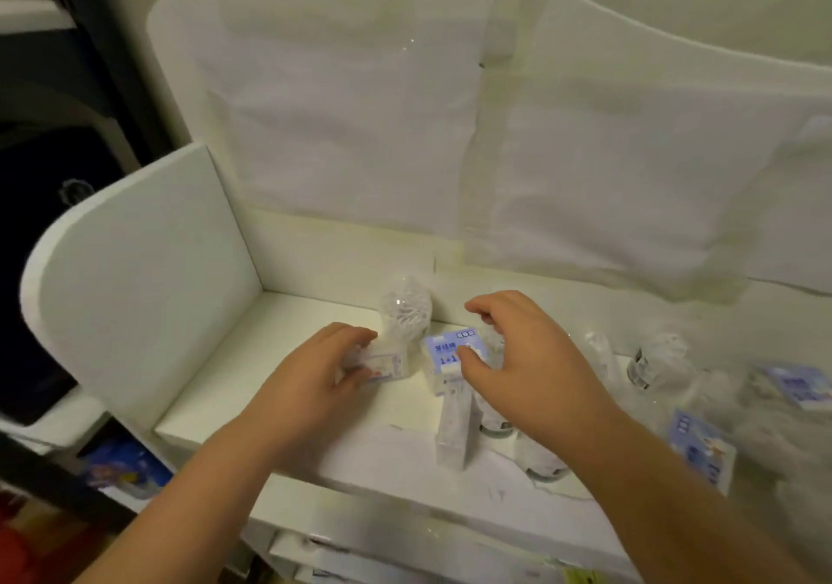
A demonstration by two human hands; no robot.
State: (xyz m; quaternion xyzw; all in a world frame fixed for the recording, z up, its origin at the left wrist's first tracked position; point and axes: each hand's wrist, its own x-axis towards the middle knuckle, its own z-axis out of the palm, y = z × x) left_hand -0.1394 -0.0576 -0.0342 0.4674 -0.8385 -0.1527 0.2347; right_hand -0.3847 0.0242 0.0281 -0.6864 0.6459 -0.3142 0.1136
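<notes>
On a white shelf (252,372) my left hand (315,372) grips a small clear pack with a white label (382,365), fingers curled round its left side. My right hand (517,358) hovers over a small blue-and-white box (443,354), thumb touching its right edge, fingers curled above it; whether it grips the box I cannot tell. Behind the two stands a clear round container of white sticks (405,309).
A white side panel (148,277) closes the shelf on the left, a white back panel (405,111) behind. To the right lie several clear bottles (653,358), a tall white pack (454,430) and blue-labelled packs (698,444). Below are lower shelves with goods.
</notes>
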